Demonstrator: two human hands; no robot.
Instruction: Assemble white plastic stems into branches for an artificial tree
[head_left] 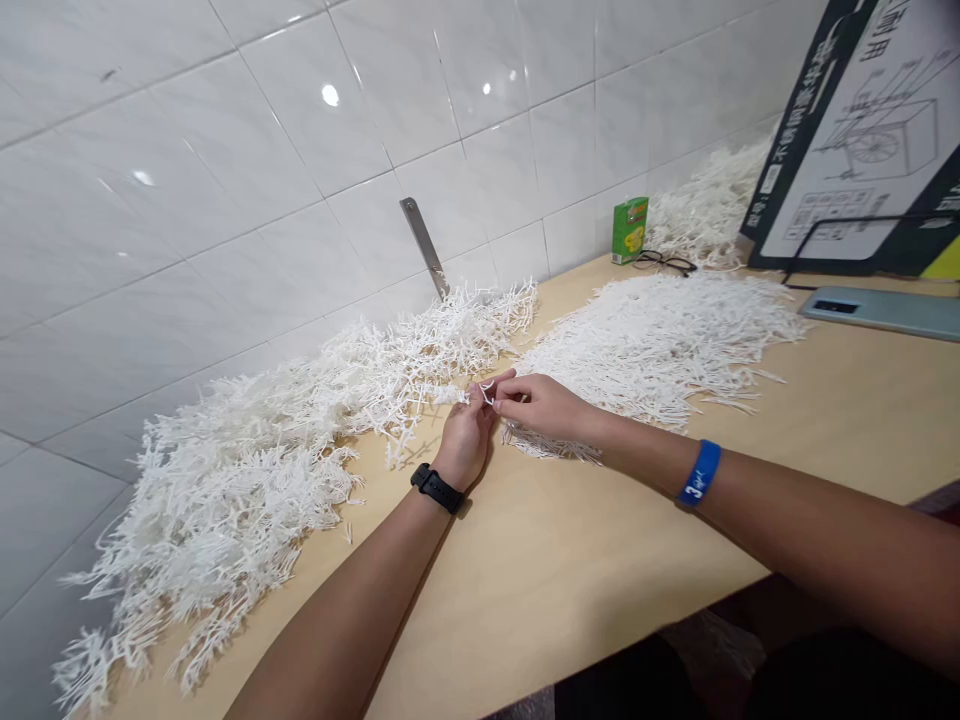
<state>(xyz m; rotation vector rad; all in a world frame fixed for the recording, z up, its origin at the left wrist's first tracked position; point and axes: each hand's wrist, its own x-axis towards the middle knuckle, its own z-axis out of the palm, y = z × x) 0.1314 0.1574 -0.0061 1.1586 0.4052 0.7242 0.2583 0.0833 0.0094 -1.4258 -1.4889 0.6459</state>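
Note:
Over the middle of the table, my left hand (463,440), with a black watch band at its wrist, closes its fingers on a thin white branched plastic sprig (487,394). Close against it, my right hand (551,405) pinches the same sprig between thumb and forefinger; a blue band is round that wrist. Parts of the sprig are hidden by the fingers. To the left lies a long, loose heap of white branched sprigs (300,410). Just beyond my right hand spreads a flatter pile of thinner white pieces (652,340).
A metal strip (424,245) leans on the tiled wall (285,200). Toward the back right are a green box (629,230), black-framed glasses (666,263), another white heap (709,205), a large printed carton (855,150) and a phone (889,312). The wooden table (540,550) ends near my lap.

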